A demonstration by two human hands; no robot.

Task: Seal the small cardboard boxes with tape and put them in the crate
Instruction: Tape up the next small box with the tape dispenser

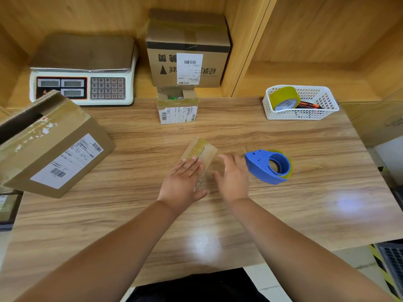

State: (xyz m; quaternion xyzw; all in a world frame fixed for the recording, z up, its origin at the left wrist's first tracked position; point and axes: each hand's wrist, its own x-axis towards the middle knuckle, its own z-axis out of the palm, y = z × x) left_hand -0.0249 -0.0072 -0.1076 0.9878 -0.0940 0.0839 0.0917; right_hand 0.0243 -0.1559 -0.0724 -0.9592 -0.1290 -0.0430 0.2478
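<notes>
Four cardboard boxes show: a small taped box (201, 149) in the middle of the desk (305, 192), an open small box (177, 107) behind it, a big left box (54, 153) and a big shelf box (187, 51). The left hand (185, 179) lies flat on the small taped box, fingers straight; the blurred right hand (234, 177), fingers loosely spread and holding nothing, is just beside it. One blue tape dispenser (270, 166) lies near that hand, and one tape roll (283, 98) sits in one white basket (322, 112).

The person works bare-armed: both forearms (122, 247) run uncovered to the wrists, and the left grip (185, 179) and right grip (234, 177) are bare as well. Below the bench (305, 214) edge shows a black garment (196, 286), perhaps trousers or a shirt hem; it is too dark to tell.
</notes>
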